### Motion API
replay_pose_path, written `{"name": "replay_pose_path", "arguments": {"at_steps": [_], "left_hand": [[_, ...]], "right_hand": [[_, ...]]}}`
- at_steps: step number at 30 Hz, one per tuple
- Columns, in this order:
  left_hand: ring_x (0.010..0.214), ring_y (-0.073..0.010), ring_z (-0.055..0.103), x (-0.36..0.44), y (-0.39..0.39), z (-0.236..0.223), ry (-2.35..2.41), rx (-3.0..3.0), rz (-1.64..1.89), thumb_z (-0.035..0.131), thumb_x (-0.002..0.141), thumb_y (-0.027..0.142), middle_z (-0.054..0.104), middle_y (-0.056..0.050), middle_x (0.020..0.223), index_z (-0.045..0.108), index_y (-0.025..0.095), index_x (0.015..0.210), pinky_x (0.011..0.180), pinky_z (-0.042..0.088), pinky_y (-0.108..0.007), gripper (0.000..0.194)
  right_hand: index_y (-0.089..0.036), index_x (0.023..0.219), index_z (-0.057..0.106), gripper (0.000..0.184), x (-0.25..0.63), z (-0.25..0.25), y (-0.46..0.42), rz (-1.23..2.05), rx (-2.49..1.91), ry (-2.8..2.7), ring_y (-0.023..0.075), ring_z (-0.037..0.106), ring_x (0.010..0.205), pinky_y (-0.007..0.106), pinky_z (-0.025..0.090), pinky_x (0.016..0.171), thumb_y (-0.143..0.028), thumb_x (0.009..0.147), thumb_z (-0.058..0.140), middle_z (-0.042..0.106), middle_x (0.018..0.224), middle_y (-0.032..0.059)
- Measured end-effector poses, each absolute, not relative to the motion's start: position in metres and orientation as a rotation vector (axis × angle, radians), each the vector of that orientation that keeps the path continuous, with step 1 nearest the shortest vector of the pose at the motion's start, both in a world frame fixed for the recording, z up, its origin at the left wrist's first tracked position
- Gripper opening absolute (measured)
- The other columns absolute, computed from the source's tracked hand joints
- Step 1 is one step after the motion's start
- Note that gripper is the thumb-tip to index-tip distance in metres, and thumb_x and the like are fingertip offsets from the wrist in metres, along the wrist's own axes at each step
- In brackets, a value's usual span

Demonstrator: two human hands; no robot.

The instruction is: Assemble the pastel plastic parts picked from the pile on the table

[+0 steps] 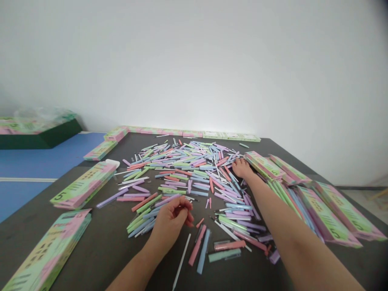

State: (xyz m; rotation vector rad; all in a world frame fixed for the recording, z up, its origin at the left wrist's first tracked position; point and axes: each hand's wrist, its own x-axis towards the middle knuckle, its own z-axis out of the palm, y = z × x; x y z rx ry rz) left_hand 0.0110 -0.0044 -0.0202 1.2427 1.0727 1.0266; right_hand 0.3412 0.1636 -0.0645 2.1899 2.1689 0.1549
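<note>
A wide heap of pastel pens (188, 169) in pink, green, blue and purple covers the middle of a dark table (103, 242). My left hand (172, 220) hovers at the near edge of the heap, fingers curled and pinched together around something small I cannot make out. Just below it lie a pink pen (197, 245), a blue pen (203, 250) and a white refill (181, 262). My right hand (242, 167) reaches far across and rests on pens at the heap's right side, fingers partly hidden, beside a stack of flat pink-and-green boxes (263, 165).
Flat pink-and-green packaging boxes ring the table: stacks at the left (81, 186), near left (45, 252), along the far edge (194, 133) and overlapping down the right side (327, 210). A blue surface (33, 165) with a dark green tray (39, 137) lies beyond the left edge.
</note>
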Motion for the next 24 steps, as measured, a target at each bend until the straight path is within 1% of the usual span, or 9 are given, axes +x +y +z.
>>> {"name": "replay_pose_path", "arguments": {"at_steps": [3, 4, 5, 8, 10, 15, 19, 24], "left_hand": [[0.048, -0.0109, 0.056, 0.012, -0.004, -0.019, 1.079, 1.226, 1.036, 0.053, 0.071, 0.021, 0.058, 0.002, 0.057, 0.059, 0.015, 0.072, 0.047, 0.051, -0.023, 0.008], [0.048, -0.0109, 0.056, 0.012, -0.004, -0.018, 1.083, 1.222, 1.038, 0.053, 0.071, 0.021, 0.058, 0.002, 0.057, 0.059, 0.015, 0.072, 0.047, 0.051, -0.023, 0.008], [0.048, -0.0109, 0.056, 0.012, -0.004, -0.018, 1.085, 1.22, 1.037, 0.053, 0.071, 0.021, 0.058, 0.002, 0.057, 0.058, 0.015, 0.072, 0.047, 0.051, -0.023, 0.008], [0.048, -0.0107, 0.056, 0.011, -0.004, -0.018, 1.085, 1.231, 1.028, 0.052, 0.072, 0.021, 0.058, 0.002, 0.056, 0.058, 0.015, 0.073, 0.048, 0.05, -0.022, 0.008], [0.048, -0.0105, 0.056, 0.011, -0.004, -0.019, 1.087, 1.248, 1.021, 0.052, 0.073, 0.021, 0.058, 0.002, 0.056, 0.058, 0.015, 0.074, 0.049, 0.049, -0.022, 0.009], [0.047, -0.01, 0.057, 0.01, -0.005, -0.02, 1.085, 1.274, 1.01, 0.05, 0.074, 0.019, 0.059, 0.002, 0.055, 0.058, 0.015, 0.075, 0.049, 0.048, -0.021, 0.008], [0.048, -0.0108, 0.057, 0.01, -0.004, -0.022, 1.07, 1.257, 1.021, 0.052, 0.073, 0.019, 0.059, 0.002, 0.055, 0.058, 0.015, 0.074, 0.049, 0.049, -0.022, 0.008], [0.049, -0.0107, 0.056, 0.01, -0.002, -0.025, 1.063, 1.262, 1.027, 0.051, 0.074, 0.019, 0.058, 0.002, 0.056, 0.058, 0.015, 0.075, 0.05, 0.05, -0.022, 0.009]], "right_hand": [[-0.019, 0.128, 0.05, 0.041, 0.338, -0.066, 0.172, 0.17, 2.168, 2.164, 0.0291, 0.042, 0.126, 0.055, 0.031, 0.104, -0.035, 0.09, 0.053, 0.043, 0.14, 0.0112], [-0.018, 0.128, 0.05, 0.041, 0.336, -0.066, 0.174, 0.165, 2.159, 2.172, 0.0291, 0.042, 0.127, 0.055, 0.032, 0.104, -0.034, 0.091, 0.053, 0.042, 0.141, 0.0117], [-0.016, 0.128, 0.051, 0.04, 0.332, -0.067, 0.176, 0.155, 2.145, 2.188, 0.0306, 0.039, 0.129, 0.054, 0.03, 0.105, -0.033, 0.092, 0.05, 0.041, 0.142, 0.014], [-0.007, 0.127, 0.053, 0.042, 0.32, -0.07, 0.178, 0.107, 2.099, 2.253, 0.0371, 0.023, 0.138, 0.053, 0.023, 0.109, -0.029, 0.095, 0.039, 0.032, 0.147, 0.0226], [-0.004, 0.131, 0.049, 0.045, 0.313, -0.072, 0.178, 0.066, 2.08, 2.292, 0.0372, 0.018, 0.14, 0.053, 0.021, 0.11, -0.028, 0.095, 0.035, 0.029, 0.149, 0.0239], [-0.002, 0.142, 0.031, 0.052, 0.298, -0.074, 0.174, -0.048, 2.075, 2.373, 0.0287, 0.018, 0.141, 0.047, 0.022, 0.112, -0.025, 0.096, 0.021, 0.028, 0.15, 0.0222], [-0.004, 0.143, 0.03, 0.053, 0.288, -0.072, 0.166, -0.138, 2.025, 2.47, 0.025, 0.018, 0.142, 0.043, 0.019, 0.114, -0.026, 0.095, 0.02, 0.027, 0.151, 0.0184], [-0.002, 0.144, 0.026, 0.059, 0.272, -0.068, 0.153, -0.248, 2.007, 2.544, 0.0246, 0.019, 0.142, 0.041, 0.018, 0.115, -0.032, 0.095, 0.018, 0.024, 0.152, 0.0189]]}}
